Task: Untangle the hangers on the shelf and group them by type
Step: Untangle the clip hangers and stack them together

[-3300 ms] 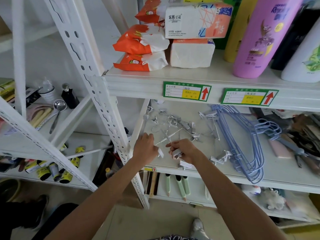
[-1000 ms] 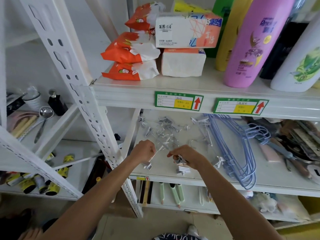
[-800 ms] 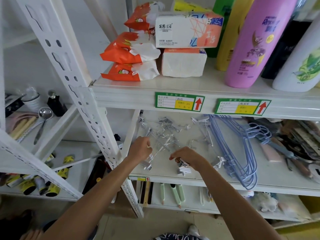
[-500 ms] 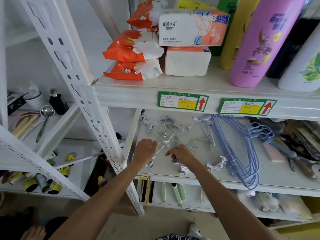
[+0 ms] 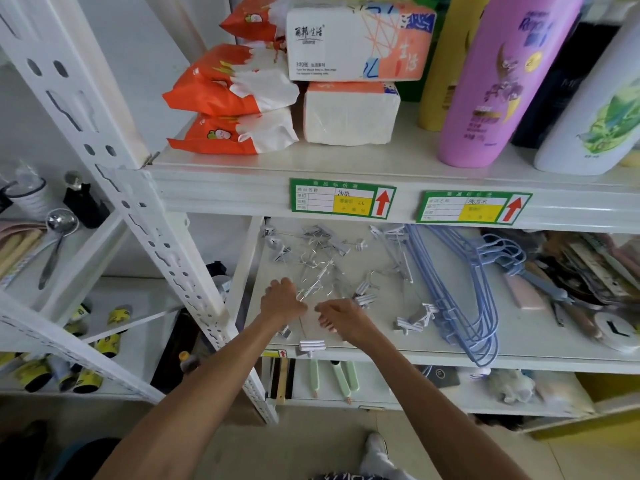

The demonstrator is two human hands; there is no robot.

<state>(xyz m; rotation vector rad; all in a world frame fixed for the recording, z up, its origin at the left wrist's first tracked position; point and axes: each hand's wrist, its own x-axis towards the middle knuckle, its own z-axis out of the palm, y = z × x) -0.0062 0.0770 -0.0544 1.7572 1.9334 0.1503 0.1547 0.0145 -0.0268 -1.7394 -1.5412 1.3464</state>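
Observation:
A tangle of silver wire clip hangers point(image 5: 313, 258) lies at the left of the middle shelf point(image 5: 381, 353). Several blue wire hangers point(image 5: 460, 299) are stacked to its right, with loose clip hangers point(image 5: 414, 320) beside them. My left hand point(image 5: 282, 301) is closed around the thin rod of one clip hanger, which sticks out up and right into the tangle. My right hand point(image 5: 341, 318) is right beside it, fingers curled toward a thin wire. A white clip point(image 5: 311, 346) on that wire rests at the shelf's front edge.
A white slotted upright point(image 5: 166, 237) stands just left of my left arm. The upper shelf carries tissue packs point(image 5: 349, 112) and tall bottles point(image 5: 498, 81). Tools and clutter point(image 5: 571, 271) fill the shelf's right end. A ladle point(image 5: 57, 237) lies on the left rack.
My two hands have come closer together near the shelf's front. The white clip that was under my right hand now lies at the front edge, left of that hand.

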